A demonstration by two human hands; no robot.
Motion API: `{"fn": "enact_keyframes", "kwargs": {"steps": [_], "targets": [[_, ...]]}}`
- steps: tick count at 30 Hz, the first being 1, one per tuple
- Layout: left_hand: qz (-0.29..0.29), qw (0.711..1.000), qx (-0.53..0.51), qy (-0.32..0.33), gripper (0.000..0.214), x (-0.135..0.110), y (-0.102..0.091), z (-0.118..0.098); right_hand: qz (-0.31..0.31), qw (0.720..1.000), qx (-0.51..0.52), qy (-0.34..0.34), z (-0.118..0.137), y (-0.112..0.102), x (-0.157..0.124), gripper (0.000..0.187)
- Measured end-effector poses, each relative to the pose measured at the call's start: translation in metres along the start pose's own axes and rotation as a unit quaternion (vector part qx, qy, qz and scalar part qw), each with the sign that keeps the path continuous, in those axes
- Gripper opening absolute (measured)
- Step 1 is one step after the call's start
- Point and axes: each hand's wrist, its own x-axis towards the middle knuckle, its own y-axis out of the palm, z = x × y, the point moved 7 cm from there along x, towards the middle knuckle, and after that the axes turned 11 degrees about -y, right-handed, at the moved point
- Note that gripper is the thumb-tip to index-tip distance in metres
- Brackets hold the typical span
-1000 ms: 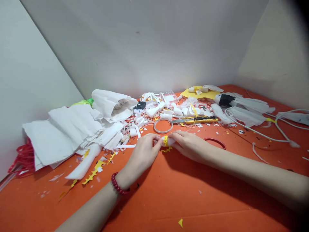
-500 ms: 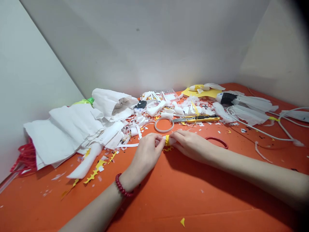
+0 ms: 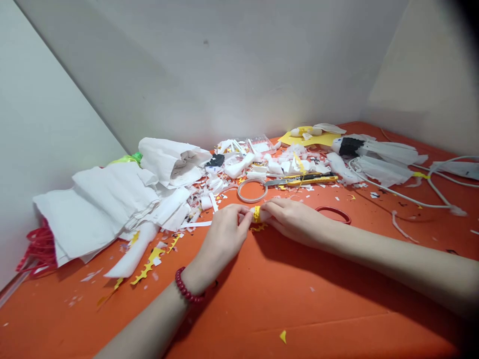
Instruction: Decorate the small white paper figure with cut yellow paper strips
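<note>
Both my hands meet over the orange table (image 3: 284, 299). My left hand (image 3: 224, 237), with a red bead bracelet (image 3: 187, 291) at the wrist, pinches one end of a small white paper roll (image 3: 262, 215). A yellow jagged paper strip (image 3: 256, 214) is wrapped around the roll, and its loose end lies on the table just below. My right hand (image 3: 295, 219) pinches the roll's other end, fingers closed on it.
A clear tape ring (image 3: 251, 191) and a yellow utility knife (image 3: 303, 180) lie just behind my hands. A red ring (image 3: 334, 213) is at the right. White paper stacks (image 3: 112, 199), scraps, white cords (image 3: 430, 199) and more paper figures crowd the back.
My hands stay pinched on the roll; the yellow band shows a little more between the fingers. The view has shifted slightly downward.
</note>
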Motion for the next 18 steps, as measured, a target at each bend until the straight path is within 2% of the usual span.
{"fn": "enact_keyframes", "kwargs": {"steps": [18], "targets": [[-0.034,0.998,0.045,0.009,0.025,-0.0015,0.0015,0.0002,0.020,0.999,-0.036,-0.015,0.0062,0.0000,0.0030,0.011]]}}
